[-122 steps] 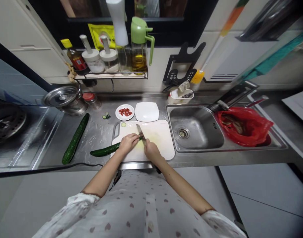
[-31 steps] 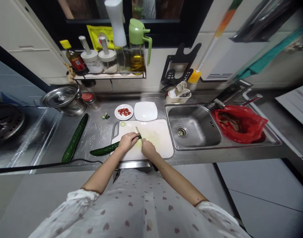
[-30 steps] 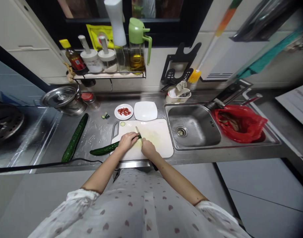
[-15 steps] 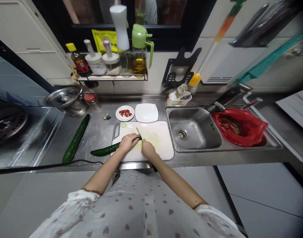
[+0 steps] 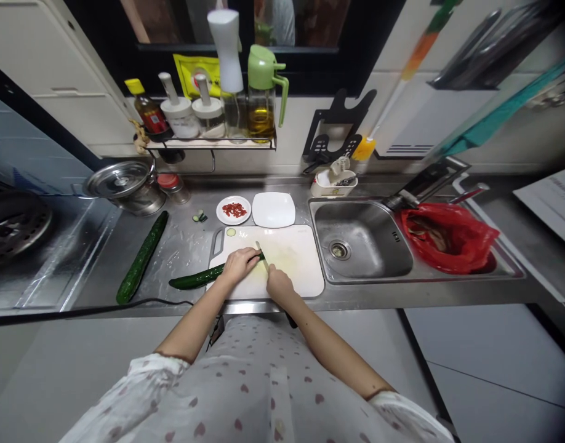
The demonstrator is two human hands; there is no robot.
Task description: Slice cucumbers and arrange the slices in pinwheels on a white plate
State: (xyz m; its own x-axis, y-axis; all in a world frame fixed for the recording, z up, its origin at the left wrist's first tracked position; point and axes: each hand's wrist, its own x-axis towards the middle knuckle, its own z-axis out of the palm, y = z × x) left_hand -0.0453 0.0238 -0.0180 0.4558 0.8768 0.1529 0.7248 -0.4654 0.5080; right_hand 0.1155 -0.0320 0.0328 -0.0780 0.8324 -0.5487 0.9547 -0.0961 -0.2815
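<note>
A white cutting board (image 5: 296,258) lies on the steel counter in front of me. A long dark green cucumber (image 5: 190,280) rests across its left edge. My left hand (image 5: 239,264) is curled over the cucumber's right end, pinning it to the board. My right hand (image 5: 277,284) is closed round the handle of a knife (image 5: 261,254), whose blade stands at the cucumber right beside my left fingers. One cucumber slice (image 5: 231,232) lies at the board's far left corner.
A second whole cucumber (image 5: 141,257) lies to the left. Behind the board are a small plate of red chilli pieces (image 5: 233,210), a white square plate (image 5: 274,209) and cucumber ends (image 5: 199,216). The sink (image 5: 360,243) is at right, with a red bag (image 5: 448,234) beyond. A pot (image 5: 123,187) stands at the left.
My right hand has drawn slightly back toward me with the knife. My left hand stays on the cucumber. The view has tilted a little.
</note>
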